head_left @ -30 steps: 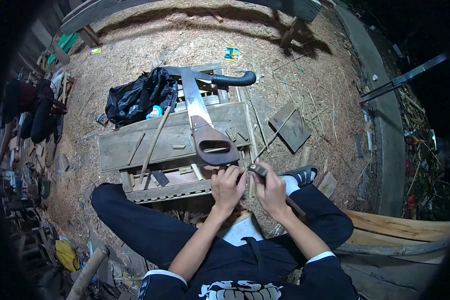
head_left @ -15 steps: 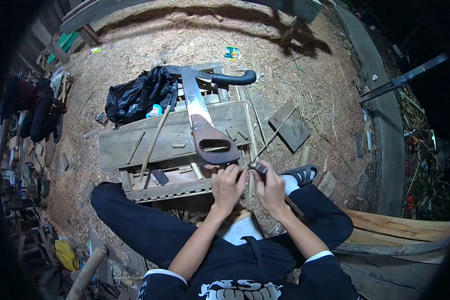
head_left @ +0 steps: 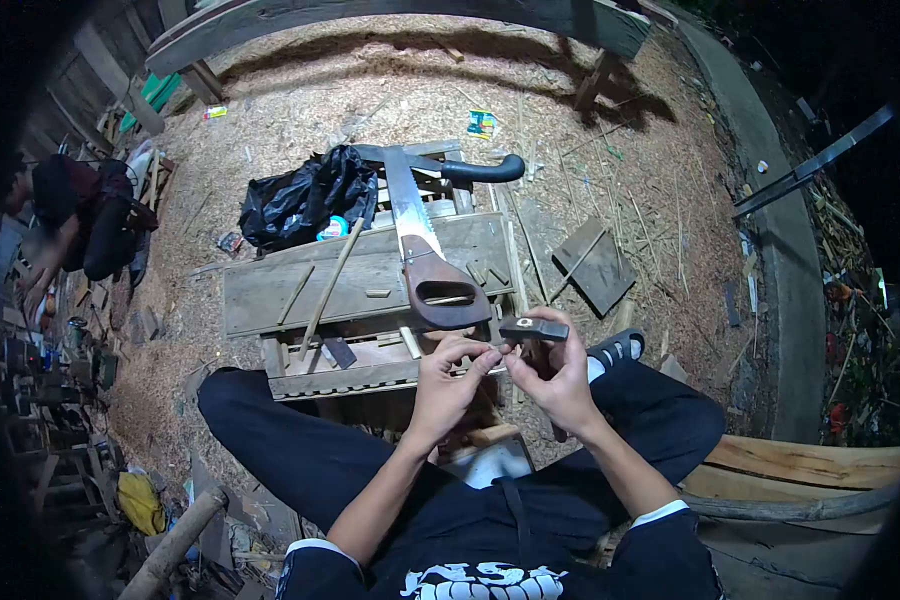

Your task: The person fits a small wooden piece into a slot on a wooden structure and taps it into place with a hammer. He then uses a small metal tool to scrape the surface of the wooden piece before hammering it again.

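Note:
My right hand (head_left: 558,375) is closed around a hammer (head_left: 535,329); its dark head, with the wooden handle's end showing in it, sits above my fingers. My left hand (head_left: 448,385) is pinched closed, its fingertips meeting those of my right hand. Whatever is between the fingertips is too small to make out. Just beyond my hands, a handsaw (head_left: 436,285) with a brown wooden handle lies across a low wooden bench (head_left: 310,285). Sticks and small offcuts lie on the bench around it.
A black plastic bag (head_left: 305,200) and a second tool with a curved black handle (head_left: 485,169) lie at the bench's far side. A square board (head_left: 592,268) rests on the shavings-covered ground to the right. Another person (head_left: 95,215) crouches at the left.
My hands have come together at the fingertips, and the hammer head has turned more sideways and into clearer view. The whole scene has shifted slightly right as my head moved.

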Motion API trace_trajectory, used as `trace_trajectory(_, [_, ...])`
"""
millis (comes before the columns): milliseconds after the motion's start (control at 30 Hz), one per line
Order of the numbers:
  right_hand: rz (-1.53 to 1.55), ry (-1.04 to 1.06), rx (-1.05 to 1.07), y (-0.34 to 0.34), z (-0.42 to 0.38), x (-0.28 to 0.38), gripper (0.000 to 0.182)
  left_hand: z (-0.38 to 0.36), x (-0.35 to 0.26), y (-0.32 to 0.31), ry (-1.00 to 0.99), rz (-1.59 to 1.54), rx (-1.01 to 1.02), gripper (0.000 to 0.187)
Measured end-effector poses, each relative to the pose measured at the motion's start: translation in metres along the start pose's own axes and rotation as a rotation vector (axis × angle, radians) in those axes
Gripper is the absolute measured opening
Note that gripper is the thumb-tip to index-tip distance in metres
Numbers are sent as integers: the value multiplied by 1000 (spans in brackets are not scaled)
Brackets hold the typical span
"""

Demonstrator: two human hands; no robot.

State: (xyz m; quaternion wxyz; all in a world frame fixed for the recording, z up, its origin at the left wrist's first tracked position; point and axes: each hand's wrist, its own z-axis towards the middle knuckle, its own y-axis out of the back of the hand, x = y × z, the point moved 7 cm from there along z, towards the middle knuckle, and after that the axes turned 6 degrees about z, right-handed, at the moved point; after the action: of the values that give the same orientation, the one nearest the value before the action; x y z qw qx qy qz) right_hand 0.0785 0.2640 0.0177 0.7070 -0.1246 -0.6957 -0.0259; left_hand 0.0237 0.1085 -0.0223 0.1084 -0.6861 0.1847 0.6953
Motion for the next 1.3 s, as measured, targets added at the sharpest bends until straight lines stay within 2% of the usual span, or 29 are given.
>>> trace_trajectory(100, [45,-4,68,-12,5,9,57,-5,-17,10,-18,-73,-38,19])
trace_trajectory(233, [-6,91,67,-22,13,15,58,-8,-22,23,2,-126,-81,20])
trace_trajectory(300, [13,108,70,-28,17,14,58,-7,-25,31,-10,-52,-79,19])
trace_trajectory(433, [-35,140,-16,-31,23,5,53,2,-30,45,-9,52,-36,19])
trace_trajectory(633, [105,179,-79,-44,30,7,52,18,-29,56,-45,20,28,18])
trace_trajectory(733, [-55,208,-81,-44,29,5,50,20,-27,61,-69,60,3,16])
trace_trajectory(1000, [77,121,-74,-57,27,-7,49,10,-33,70,-241,132,-170,15])
trace_trajectory(1300, [234,46,-5,-56,26,-10,51,6,-41,69,-308,104,-193,17])
